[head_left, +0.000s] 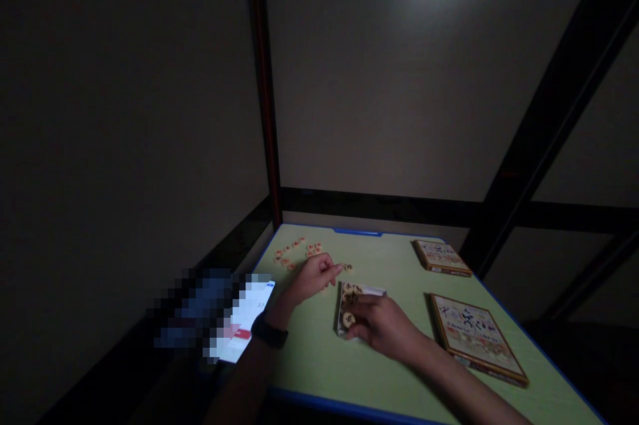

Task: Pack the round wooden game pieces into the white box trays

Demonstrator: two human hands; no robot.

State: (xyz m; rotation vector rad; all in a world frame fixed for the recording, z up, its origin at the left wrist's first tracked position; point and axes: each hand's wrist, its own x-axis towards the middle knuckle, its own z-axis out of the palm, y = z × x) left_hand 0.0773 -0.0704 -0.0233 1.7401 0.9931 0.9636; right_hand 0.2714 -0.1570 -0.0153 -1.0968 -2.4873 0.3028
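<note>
table top (399,265): showing flat light green, plain; bright blue rim running round the edge
loose pieces (312,249): showing pale tan wood, reddish marks on the faces
small tray (374,290): showing white walls
tray pieces (349,318): reading tan with dark marks
near box (476,335): showing cream face, dark characters, brown border running round
far box (442,256): carrying the same cream face, dark print, brown border
watch (269,330): showing plain black, band and face alike
paper (249,312): glowing white, red patch low down, blue at the top corner
wall (399,78): reading dull grey-beige, plain
post (262,78): showing reddish brown
beams (549,112): looking near black
</note>
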